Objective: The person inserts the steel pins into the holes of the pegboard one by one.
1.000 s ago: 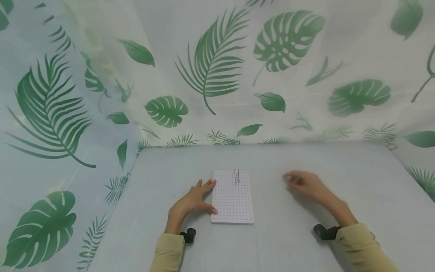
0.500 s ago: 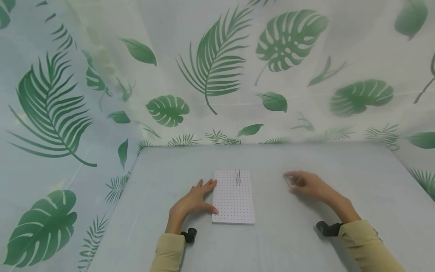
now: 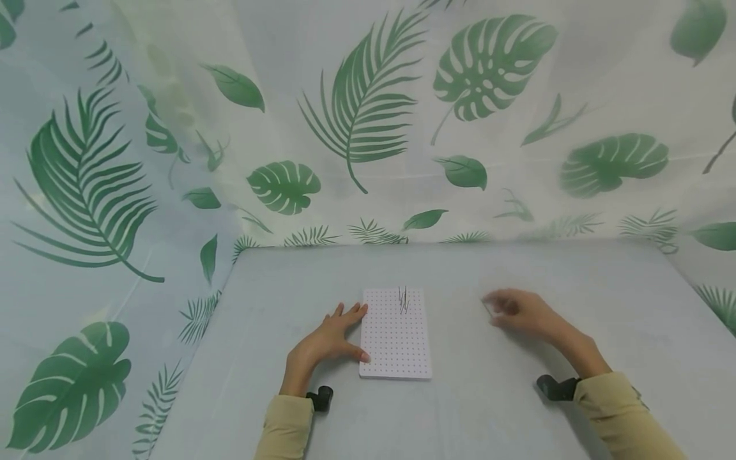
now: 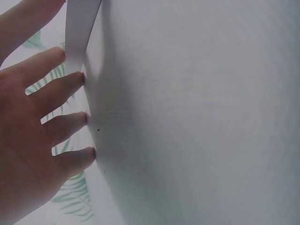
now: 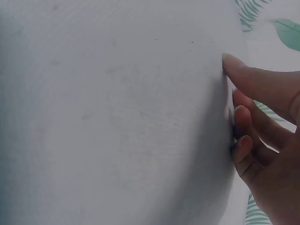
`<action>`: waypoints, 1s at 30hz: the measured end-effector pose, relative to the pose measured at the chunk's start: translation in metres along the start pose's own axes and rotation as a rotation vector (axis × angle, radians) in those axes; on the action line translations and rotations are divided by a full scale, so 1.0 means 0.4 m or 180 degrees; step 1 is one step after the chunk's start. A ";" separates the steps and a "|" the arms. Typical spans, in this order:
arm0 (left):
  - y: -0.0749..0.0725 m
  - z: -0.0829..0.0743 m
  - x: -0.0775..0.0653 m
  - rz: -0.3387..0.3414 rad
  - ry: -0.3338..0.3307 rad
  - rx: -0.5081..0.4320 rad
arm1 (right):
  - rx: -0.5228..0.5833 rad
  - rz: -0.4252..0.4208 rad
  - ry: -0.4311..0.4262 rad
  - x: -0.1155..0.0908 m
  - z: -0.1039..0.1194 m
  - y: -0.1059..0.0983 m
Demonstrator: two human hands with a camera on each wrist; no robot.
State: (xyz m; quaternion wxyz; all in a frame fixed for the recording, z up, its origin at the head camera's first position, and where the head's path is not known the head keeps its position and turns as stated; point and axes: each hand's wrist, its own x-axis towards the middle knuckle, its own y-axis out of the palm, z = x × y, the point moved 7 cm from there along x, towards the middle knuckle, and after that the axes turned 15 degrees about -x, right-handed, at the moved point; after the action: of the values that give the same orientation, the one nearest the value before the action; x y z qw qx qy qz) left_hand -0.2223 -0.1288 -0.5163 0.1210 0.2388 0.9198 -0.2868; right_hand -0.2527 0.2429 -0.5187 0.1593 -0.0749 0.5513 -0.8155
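Observation:
A white board (image 3: 395,345) with a grid of small dots or holes lies flat on the table in the head view. Several thin dark needle-like sticks (image 3: 404,300) stand close together near its far edge. My left hand (image 3: 324,342) has its fingers spread, with thumb and fingertips touching the board's left edge. In the left wrist view the board's side (image 4: 79,33) shows beside the fingers. To the right of the board, my right hand (image 3: 520,313) is low over the table. A thin needle-like stick (image 3: 487,309) spans its thumb and index fingertips; the other fingers are curled.
A pale grey cloth covers the table (image 3: 460,409). Behind and at the sides hangs a white curtain (image 3: 391,179) printed with green leaves. Dark wrist cameras (image 3: 556,388) sit at both cuffs.
The right hand has shifted very slightly right, and the thin stick between its thumb and index finger has come into sight. The left hand and board stay put.

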 end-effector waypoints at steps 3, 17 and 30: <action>0.000 -0.003 -0.001 -0.0004 0.0014 -0.0006 | -0.0026 -0.0044 0.0024 -0.002 -0.003 0.000; 0.001 -0.003 0.000 0.0008 0.0096 0.0009 | 0.0161 0.0084 -0.0147 -0.009 -0.012 -0.012; 0.002 0.000 0.000 0.0003 0.0099 0.0045 | 0.0244 0.0084 -0.0129 -0.010 -0.011 -0.013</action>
State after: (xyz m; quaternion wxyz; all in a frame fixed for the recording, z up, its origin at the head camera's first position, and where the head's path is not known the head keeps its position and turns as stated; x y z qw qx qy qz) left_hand -0.2219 -0.1282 -0.5168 0.1052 0.2445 0.9194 -0.2895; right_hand -0.2511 0.2497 -0.5154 0.1840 -0.0780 0.5173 -0.8321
